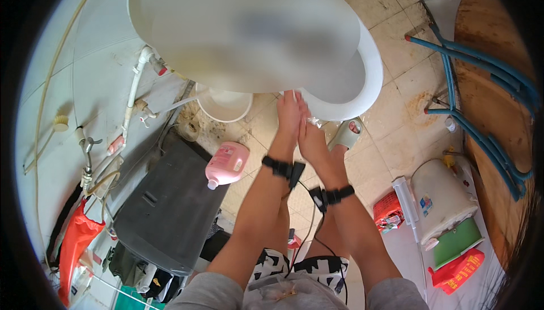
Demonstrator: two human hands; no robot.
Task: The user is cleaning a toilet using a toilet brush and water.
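Note:
Ahead of me is a white toilet [371, 66], much of it hidden by a large blur. My left hand [289, 117] and my right hand [314, 143] are close together at its near rim, fingers bunched at the blur's lower edge. What they hold is hard to make out; a clear, glinting bit shows by my right fingertips. A white bucket [225, 116] stands left of the hands, and a pink plastic bottle [226, 162] lies on the tiled floor below it.
My slippered foot [347, 134] is right of my hands. At left are wall pipes [134, 86], a red bag [76, 247] and a grey lidded unit [158, 208]. At right, blue tubular frames [450, 83] lean by a wooden board [476, 15], near a beige bucket [436, 196] and red packages [453, 270].

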